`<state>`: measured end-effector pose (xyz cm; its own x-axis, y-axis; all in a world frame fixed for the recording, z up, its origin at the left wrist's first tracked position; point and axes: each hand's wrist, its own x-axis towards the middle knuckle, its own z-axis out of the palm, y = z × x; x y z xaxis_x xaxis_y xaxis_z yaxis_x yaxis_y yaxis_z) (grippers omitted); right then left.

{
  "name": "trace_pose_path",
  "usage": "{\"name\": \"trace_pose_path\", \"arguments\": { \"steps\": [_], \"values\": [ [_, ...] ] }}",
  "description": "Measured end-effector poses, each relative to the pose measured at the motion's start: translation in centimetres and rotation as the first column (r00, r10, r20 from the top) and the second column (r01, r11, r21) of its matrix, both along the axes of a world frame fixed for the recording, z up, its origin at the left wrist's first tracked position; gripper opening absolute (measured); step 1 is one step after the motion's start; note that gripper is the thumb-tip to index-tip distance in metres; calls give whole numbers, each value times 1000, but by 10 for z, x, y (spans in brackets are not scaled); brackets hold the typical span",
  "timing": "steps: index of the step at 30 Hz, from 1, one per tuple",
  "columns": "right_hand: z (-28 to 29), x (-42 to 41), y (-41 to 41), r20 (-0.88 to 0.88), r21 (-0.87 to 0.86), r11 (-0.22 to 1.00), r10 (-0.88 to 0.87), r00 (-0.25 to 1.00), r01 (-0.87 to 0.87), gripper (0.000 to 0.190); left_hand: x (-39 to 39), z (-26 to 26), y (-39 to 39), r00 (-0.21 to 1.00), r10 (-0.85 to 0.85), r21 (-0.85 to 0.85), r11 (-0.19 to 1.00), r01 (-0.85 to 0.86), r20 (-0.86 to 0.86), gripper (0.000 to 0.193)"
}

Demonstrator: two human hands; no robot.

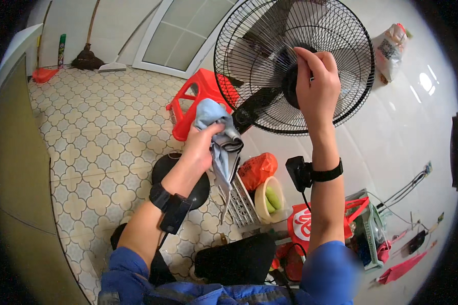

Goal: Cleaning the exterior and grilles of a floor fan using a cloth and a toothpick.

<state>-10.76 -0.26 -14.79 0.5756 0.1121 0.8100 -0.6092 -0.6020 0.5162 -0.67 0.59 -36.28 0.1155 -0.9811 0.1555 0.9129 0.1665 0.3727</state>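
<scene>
A black pedestal fan point(259, 34) with a round wire guard fills the upper middle of the view. Over the right part of its guard is my right hand point(318, 82), raised with thumb and forefinger brought together; whether something thin is pinched between the fingertips cannot be told. My left hand point(204, 143) grips a crumpled light-blue cloth point(210, 112) with a dark edge, left of and below the guard. The cloth's loose end hangs down past my fingers. Both wrists wear black straps with small black devices.
A red plastic stool point(185, 103) stands behind the cloth. Below are a round black object point(200, 190), a grey plastic basket point(242, 206), an orange-red bag point(259, 169) and a cream tub point(261, 198) holding green vegetables. Brooms point(87, 59) lean at the far wall.
</scene>
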Motion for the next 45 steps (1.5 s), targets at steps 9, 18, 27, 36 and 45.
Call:
{"name": "trace_pose_path", "arguments": {
  "steps": [9,18,27,36,45],
  "values": [
    [-3,0,-4,-54,3,989,-151,987,151,13,14,4,-27,999,-3,-95,995,8,52,32],
    [-4,-15,-2,-102,53,983,-169,980,175,13,2,-4,-44,982,-182,-219,962,165,-60,40],
    [-2,-12,6,-166,-25,968,-251,954,251,16,-6,6,-38,998,-61,-207,977,53,-33,37],
    [6,3,5,-185,-330,897,-366,912,294,18,-14,9,-33,999,12,-264,964,-22,-38,38],
    [6,-3,13,-189,-303,874,-446,875,380,18,-16,4,-40,999,13,-256,966,-25,-47,40]
  ]
}}
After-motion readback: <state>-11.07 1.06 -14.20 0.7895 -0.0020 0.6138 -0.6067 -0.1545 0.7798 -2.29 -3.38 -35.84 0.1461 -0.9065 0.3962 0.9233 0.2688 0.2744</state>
